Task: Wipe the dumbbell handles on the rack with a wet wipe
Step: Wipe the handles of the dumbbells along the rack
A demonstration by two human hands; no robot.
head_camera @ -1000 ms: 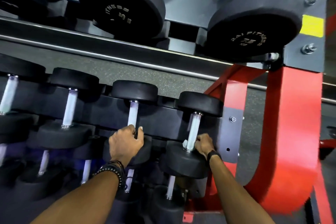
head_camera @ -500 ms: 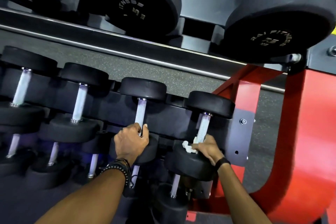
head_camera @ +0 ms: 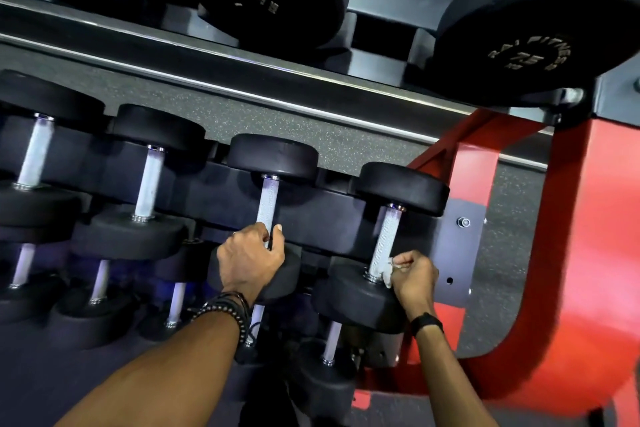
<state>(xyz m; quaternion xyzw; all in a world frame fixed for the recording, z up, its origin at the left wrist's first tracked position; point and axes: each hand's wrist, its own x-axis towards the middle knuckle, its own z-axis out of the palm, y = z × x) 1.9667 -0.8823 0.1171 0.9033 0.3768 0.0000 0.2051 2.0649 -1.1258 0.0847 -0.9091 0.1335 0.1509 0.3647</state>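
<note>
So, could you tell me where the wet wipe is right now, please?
In the head view, right of centre: the wipe is pinched in the right hand against the bottom of the rightmost dumbbell's handle.

Your left wrist (head_camera: 225, 308) wears several dark beaded bracelets stacked together. Your right wrist (head_camera: 426, 322) carries one plain black band. Both forearms are bare.

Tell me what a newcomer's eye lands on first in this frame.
The red rack frame fills the right side. At centre, the right hand pinches a white wet wipe against the rightmost dumbbell handle, while the left hand grips the neighbouring handle.
</note>
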